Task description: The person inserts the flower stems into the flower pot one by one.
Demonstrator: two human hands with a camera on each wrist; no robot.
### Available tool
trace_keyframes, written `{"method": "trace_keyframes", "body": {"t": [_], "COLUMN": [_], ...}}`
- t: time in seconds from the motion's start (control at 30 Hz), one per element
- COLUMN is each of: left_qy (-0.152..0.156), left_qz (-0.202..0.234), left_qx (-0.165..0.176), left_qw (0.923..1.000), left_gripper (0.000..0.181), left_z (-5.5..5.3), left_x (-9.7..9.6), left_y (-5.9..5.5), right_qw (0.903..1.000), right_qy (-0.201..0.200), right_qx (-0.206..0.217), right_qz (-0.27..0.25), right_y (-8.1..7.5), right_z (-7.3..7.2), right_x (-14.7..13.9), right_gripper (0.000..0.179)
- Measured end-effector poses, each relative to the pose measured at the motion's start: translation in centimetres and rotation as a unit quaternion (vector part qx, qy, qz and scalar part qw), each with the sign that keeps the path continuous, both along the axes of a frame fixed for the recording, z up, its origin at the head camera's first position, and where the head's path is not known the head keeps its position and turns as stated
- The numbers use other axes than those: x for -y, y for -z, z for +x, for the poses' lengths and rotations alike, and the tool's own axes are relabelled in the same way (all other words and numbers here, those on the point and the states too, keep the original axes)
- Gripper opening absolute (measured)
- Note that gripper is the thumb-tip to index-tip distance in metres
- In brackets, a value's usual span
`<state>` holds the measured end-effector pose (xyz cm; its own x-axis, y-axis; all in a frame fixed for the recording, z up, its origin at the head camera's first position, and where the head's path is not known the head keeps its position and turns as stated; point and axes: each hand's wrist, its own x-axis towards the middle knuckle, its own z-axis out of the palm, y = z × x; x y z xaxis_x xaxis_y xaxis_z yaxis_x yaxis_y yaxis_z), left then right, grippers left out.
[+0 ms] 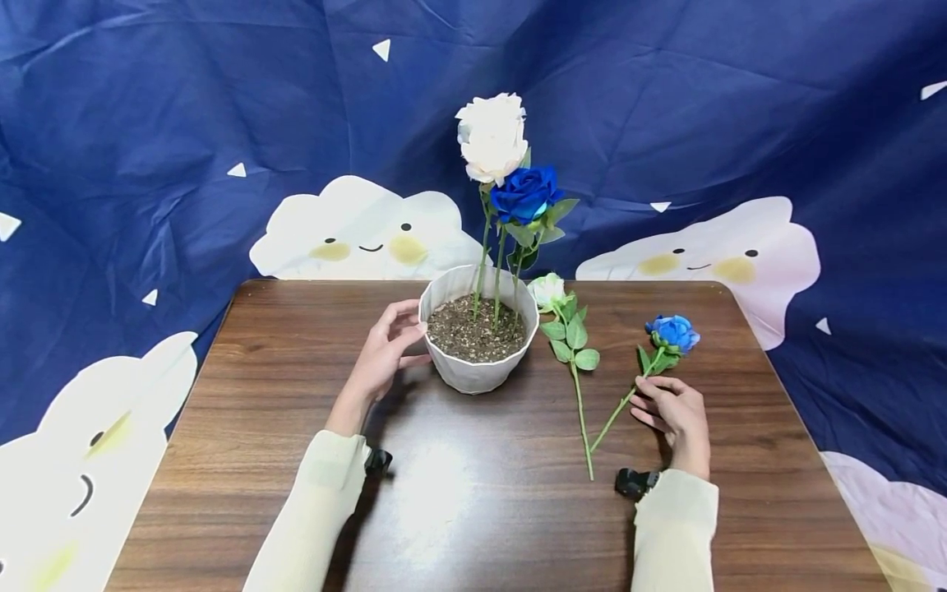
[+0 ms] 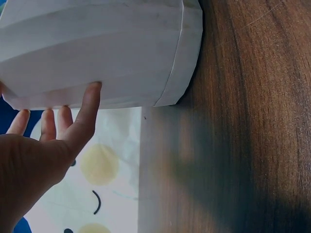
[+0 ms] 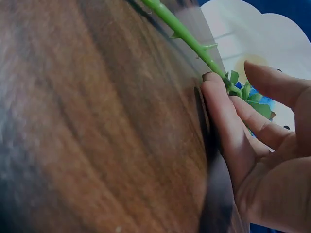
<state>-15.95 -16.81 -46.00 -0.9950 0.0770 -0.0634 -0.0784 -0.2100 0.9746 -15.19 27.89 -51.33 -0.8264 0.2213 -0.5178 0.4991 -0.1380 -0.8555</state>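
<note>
A white faceted pot (image 1: 473, 376) of brown soil stands near the table's back edge. Tall in the soil are a white rose (image 1: 491, 138) and a blue rose (image 1: 527, 195). My left hand (image 1: 386, 345) touches the pot's left side with loosely extended fingers; the left wrist view shows fingertips against the pot wall (image 2: 112, 58). To the right, my right hand (image 1: 675, 411) is at the stem of a lighter blue rose (image 1: 672, 333) lying on the table. Its fingertips meet the green stem (image 3: 187, 36), while the thumb stays apart from it.
A second white rose (image 1: 548, 292) lies right of the pot, its stem end crossing near the blue rose's stem. The wooden table (image 1: 244, 460) has a blue cloth (image 1: 148, 99) with smiling clouds hanging behind it. Dark wrist cameras (image 1: 378, 461) sit at both cuffs.
</note>
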Motion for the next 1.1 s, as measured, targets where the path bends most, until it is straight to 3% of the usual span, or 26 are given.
{"method": "trace_keyframes", "body": {"t": [0.13,0.37,0.5,0.6,0.73,0.9,1.1], "left_qy": [0.001,0.002,0.004,0.005,0.004,0.003,0.002], "left_qz": [-0.001,-0.002,-0.002,-0.002,-0.002,-0.003,0.002], "left_qx": [0.002,0.002,0.002,0.002,0.0,-0.001,-0.001], "left_qw": [1.0,1.0,1.0,1.0,1.0,1.0,1.0], "left_gripper": [0.047,0.047,0.047,0.047,0.048,0.047,0.047], "left_z": [0.0,0.0,0.0,0.0,0.0,0.0,0.1], "left_x": [0.0,-0.1,-0.2,-0.2,-0.2,-0.1,-0.1], "left_y": [0.1,0.0,0.1,0.1,0.1,0.0,-0.1], "right_qw": [0.9998,0.9986,0.9979,0.9942,0.9821,0.9629,0.9317], "right_qy": [-0.01,0.012,0.053,0.092,0.135,0.161,0.194], "right_qx": [-0.004,-0.018,-0.032,-0.047,-0.062,-0.071,-0.107], "right_qz": [0.019,0.048,0.02,-0.033,-0.115,-0.205,-0.288], "right_y": [0.2,0.3,0.3,0.2,0.0,-0.8,-1.6], "right_z": [-0.1,-0.1,-0.3,-0.4,-0.6,-1.1,-2.1], "right_x": [0.3,0.9,1.2,1.2,0.9,0.6,1.2], "right_gripper": [0.042,0.033,0.029,0.026,0.024,0.025,0.025]}}
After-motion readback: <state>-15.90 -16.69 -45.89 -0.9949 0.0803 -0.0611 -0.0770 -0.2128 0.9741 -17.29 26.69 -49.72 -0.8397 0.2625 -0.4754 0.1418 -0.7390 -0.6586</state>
